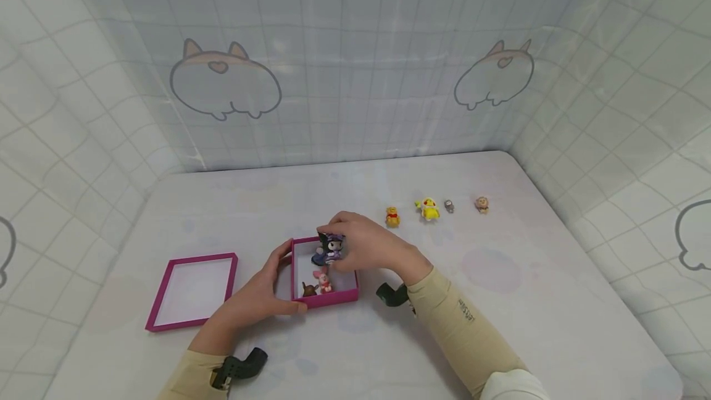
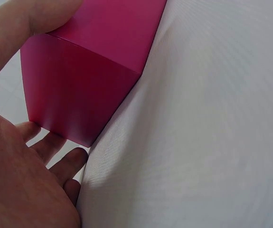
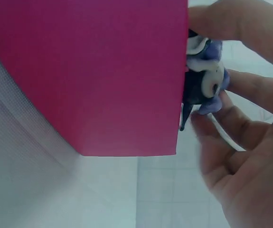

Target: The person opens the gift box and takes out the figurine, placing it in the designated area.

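A magenta open-topped box point(image 1: 332, 301) with a pale inside stands on the table. My left hand point(image 1: 268, 289) holds its left side, thumb on the front wall and fingers along the side wall, also seen on the magenta box point(image 2: 79, 90) in the left wrist view. My right hand point(image 1: 363, 242) grips a black-and-purple figurine point(image 1: 331, 247) over the box's far right part. In the right wrist view the figurine point(image 3: 207, 80) shows partly, its lower part hidden behind the box wall. Inside the box near the front are a pink piglet figurine point(image 1: 323, 281) and a small brown piece point(image 1: 308, 289).
A matching magenta lid point(image 1: 191, 259), inside facing up, lies to the left. At the back right stand a yellow bear figurine point(image 1: 392, 217), a yellow figurine with red cheeks point(image 1: 428, 209), a small grey figurine point(image 1: 449, 206) and a brownish figurine point(image 1: 482, 205). Tile-patterned curtains surround the table.
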`<move>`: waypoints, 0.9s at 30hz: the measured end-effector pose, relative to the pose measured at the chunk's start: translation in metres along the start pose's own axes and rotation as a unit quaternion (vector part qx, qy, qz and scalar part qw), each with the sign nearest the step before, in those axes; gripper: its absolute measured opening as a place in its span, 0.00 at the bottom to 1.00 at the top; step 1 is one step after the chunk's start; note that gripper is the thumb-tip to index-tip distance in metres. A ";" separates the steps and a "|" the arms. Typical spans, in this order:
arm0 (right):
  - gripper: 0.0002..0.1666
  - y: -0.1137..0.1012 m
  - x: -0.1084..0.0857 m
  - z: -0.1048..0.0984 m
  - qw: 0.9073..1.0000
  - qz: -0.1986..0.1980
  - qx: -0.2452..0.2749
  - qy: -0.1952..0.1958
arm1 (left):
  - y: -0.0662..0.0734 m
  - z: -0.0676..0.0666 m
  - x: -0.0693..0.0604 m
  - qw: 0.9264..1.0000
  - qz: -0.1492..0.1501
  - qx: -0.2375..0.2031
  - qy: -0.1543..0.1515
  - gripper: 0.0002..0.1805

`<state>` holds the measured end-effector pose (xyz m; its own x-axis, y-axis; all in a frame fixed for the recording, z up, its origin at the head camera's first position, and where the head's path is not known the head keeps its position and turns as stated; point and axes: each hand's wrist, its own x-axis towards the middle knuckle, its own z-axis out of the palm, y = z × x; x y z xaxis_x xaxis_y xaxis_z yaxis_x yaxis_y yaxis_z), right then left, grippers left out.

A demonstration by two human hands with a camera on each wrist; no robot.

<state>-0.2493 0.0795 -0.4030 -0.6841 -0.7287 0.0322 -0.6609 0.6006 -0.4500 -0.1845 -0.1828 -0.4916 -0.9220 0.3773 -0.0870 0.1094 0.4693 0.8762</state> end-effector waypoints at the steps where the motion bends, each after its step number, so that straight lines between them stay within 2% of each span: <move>1: 0.38 0.000 0.000 -0.001 1.000 0.001 0.001 0.004 | 0.000 0.000 0.000 1.000 0.001 0.000 0.000 0.69; 13: 0.42 0.006 -0.001 -0.004 1.000 -0.005 0.009 0.026 | 0.001 0.001 0.001 1.000 0.012 0.008 -0.001 0.68; 20: 0.37 0.010 -0.001 -0.003 0.999 0.009 0.026 0.040 | 0.001 0.002 0.002 1.000 0.009 0.005 -0.001 0.68; 27: 0.36 0.015 -0.001 -0.004 0.997 -0.007 0.047 0.064 | 0.002 0.002 0.001 1.000 0.000 0.003 0.000 0.70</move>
<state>-0.2596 0.0908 -0.4064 -0.7128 -0.6850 0.1504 -0.6431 0.5528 -0.5300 -0.1842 -0.1802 -0.4909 -0.9221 0.3770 -0.0868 0.1115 0.4738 0.8736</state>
